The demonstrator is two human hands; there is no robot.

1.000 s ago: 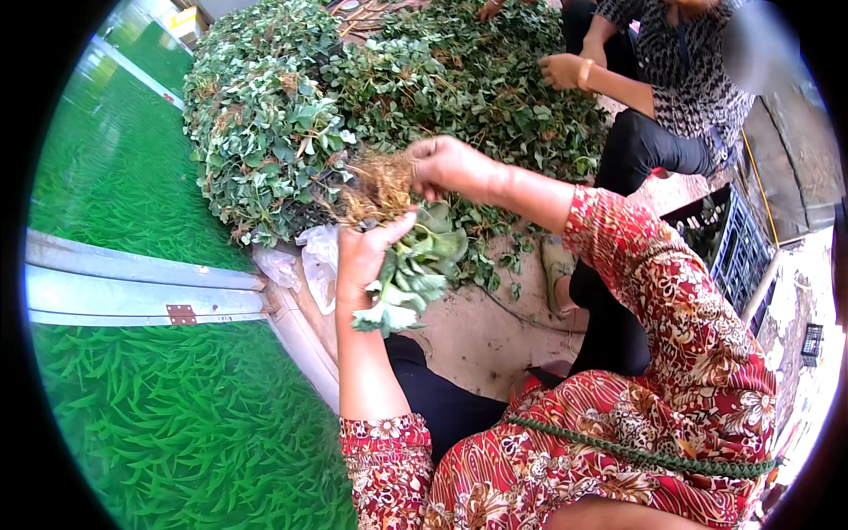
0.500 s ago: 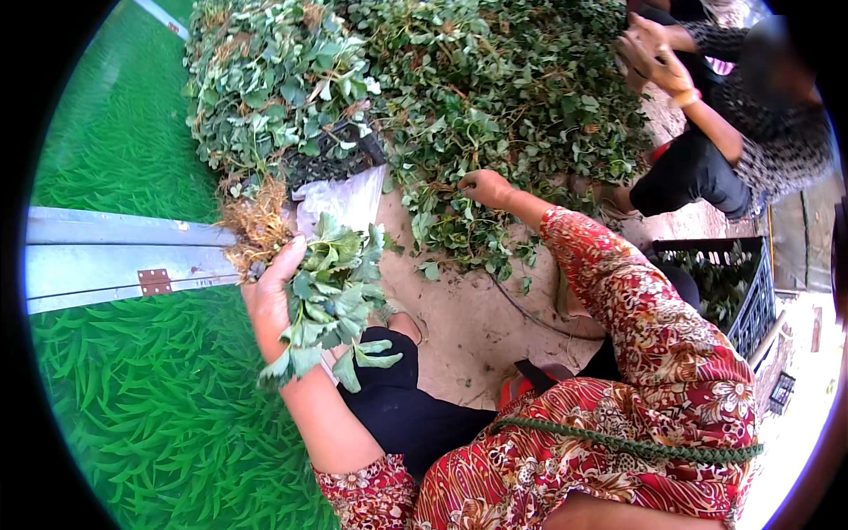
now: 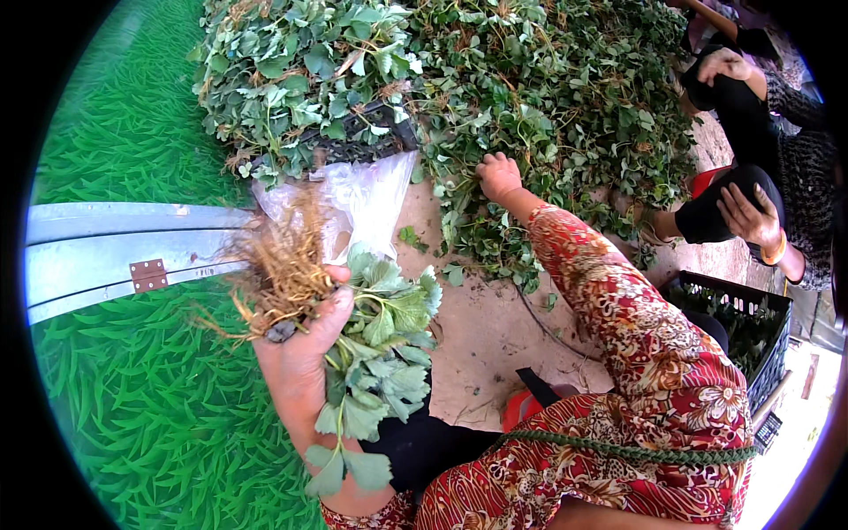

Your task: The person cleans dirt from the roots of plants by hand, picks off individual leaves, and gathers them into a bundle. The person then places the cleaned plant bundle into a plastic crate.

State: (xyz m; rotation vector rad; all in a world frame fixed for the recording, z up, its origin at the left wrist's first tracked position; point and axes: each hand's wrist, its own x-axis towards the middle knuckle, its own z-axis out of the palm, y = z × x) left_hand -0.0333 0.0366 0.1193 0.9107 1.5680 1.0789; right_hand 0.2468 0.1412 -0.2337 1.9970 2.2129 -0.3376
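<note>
My left hand (image 3: 305,362) is closed around a bunch of strawberry seedlings (image 3: 384,322). Their bare tan roots (image 3: 287,265) stick up past the thumb, and the green leaves hang down over the wrist. At the near edge of a large heap of strawberry plants (image 3: 548,97) is my right hand (image 3: 501,175), its fingers curled among the leaves. Whatever those fingers hold, if anything, is hidden.
A black crate (image 3: 384,128) heaped with plants stands far left, beside crumpled clear plastic (image 3: 367,194). A hinged metal rail (image 3: 115,252) crosses the green grass-print surface (image 3: 159,415). At right, a person (image 3: 751,190) sits near another black crate (image 3: 760,327).
My left hand has come nearer and slightly right with the seedlings, roots now more spread. My right hand stays at the heap's edge. The co-worker's hands have moved apart and lower.
</note>
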